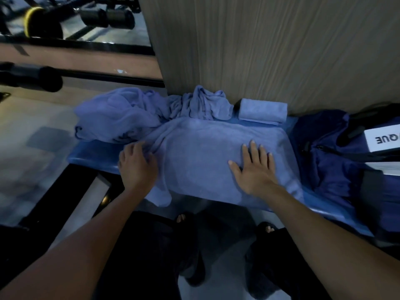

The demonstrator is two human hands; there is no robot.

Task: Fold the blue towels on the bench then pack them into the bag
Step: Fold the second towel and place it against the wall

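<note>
Blue towel (205, 156) lay spread across the blue padded table (91, 154), and both hands were on it. The right hand (254, 169) lay flat, fingers straight and fanned, palm pressing the cloth down near its right end. The left hand (137, 165) was at the towel's left edge, fingers curled into the bunched fabric there, gripping a fold of it. A corner of the towel drooped off the near edge of the table. Behind it, more blue towels sat in a crumpled heap (151, 111) against the ribbed wall panel (259, 44), spilling toward the left end. Just right of that heap, one folded towel (263, 111) rested neat and square against the wall. Further right, touching the spread towel's end, was the dark navy bag (337, 161), with a white label (383, 139) showing upside-down letters. Off to the left, dumbbells (106, 17) and a barbell end (32, 77) sat blurred.
</note>
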